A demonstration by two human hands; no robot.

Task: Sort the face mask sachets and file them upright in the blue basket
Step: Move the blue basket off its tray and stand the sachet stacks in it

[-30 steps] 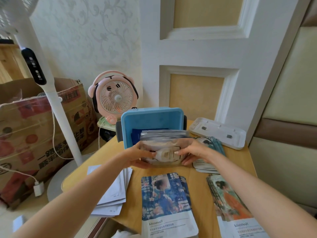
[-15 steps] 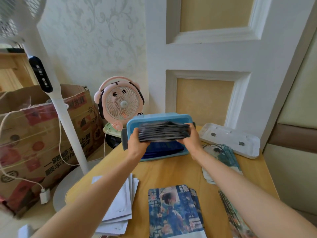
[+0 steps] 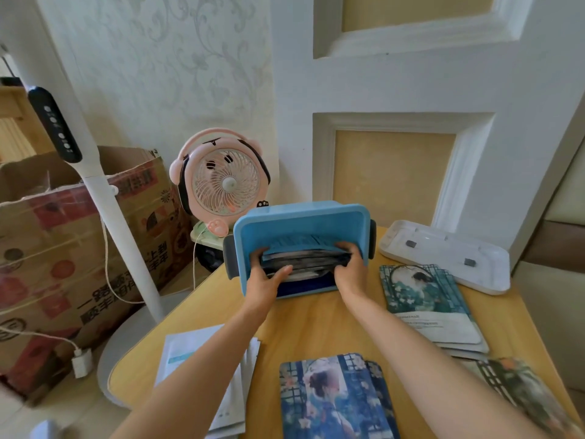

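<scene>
Two hands — left [image 3: 267, 280], right [image 3: 351, 267] — clasping one sachet bundle [image 3: 304, 259] inside one blue basket [image 3: 300, 217], four piles outside.

**What the view hides**

The sachets' [image 3: 304, 259] faces are turned away, their prints unreadable. The basket's [image 3: 304, 213] floor is covered. The blue pile [image 3: 335, 397] and orange pile [image 3: 519, 394] run off the bottom edge; the latter is blurred.

Bright, soft daylight; edges bowed (wide-angle), lower corners blurred
</scene>
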